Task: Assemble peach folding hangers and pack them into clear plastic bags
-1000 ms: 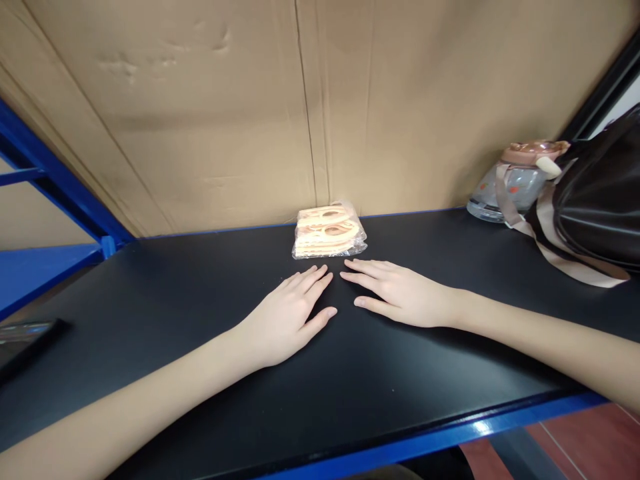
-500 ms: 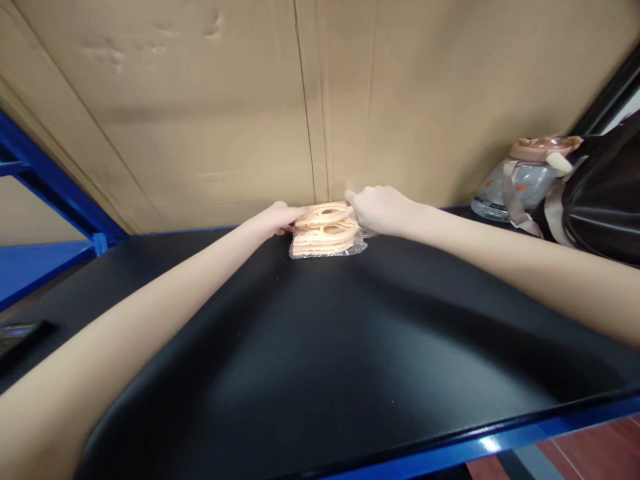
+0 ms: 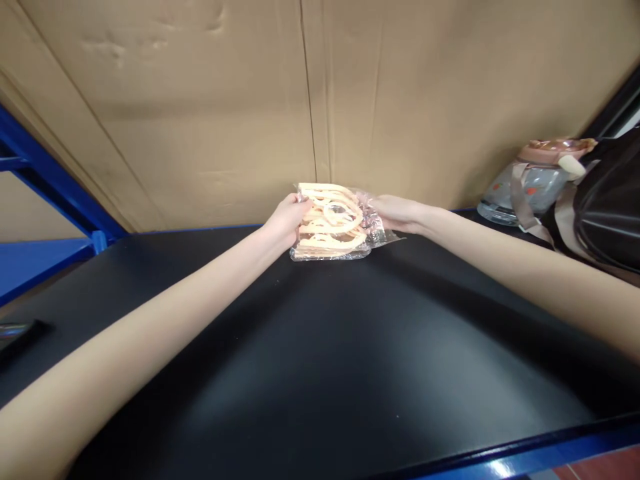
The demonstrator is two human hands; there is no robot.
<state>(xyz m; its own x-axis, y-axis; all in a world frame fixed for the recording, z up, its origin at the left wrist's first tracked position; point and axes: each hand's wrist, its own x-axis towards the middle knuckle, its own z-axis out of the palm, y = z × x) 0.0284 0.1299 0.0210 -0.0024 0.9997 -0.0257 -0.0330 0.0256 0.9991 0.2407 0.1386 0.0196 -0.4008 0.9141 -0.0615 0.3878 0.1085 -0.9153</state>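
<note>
A clear plastic bag of peach-coloured looped plastic pieces (image 3: 336, 212) is raised at the far side of the black tabletop (image 3: 320, 347). My left hand (image 3: 290, 219) grips its left end, thumb over the front. At the right end, the fingers of my right hand (image 3: 393, 212) close around the loose, crinkled film, partly hidden behind it. Below lies another bagged stack of similar peach pieces (image 3: 327, 253), resting on the tabletop. What exactly the looped pieces are I cannot make out.
Cardboard (image 3: 210, 120) stands upright behind the table. At the right are a clear water bottle with a strap (image 3: 523, 190) and a dark bag (image 3: 613, 200). A blue metal frame (image 3: 55, 187) rises at the left, and a dark flat object (image 3: 17, 337) lies at the left edge.
The upper bag has been lifted and tipped up, its face now toward me. My right hand has shifted slightly right, drawing the film out.
</note>
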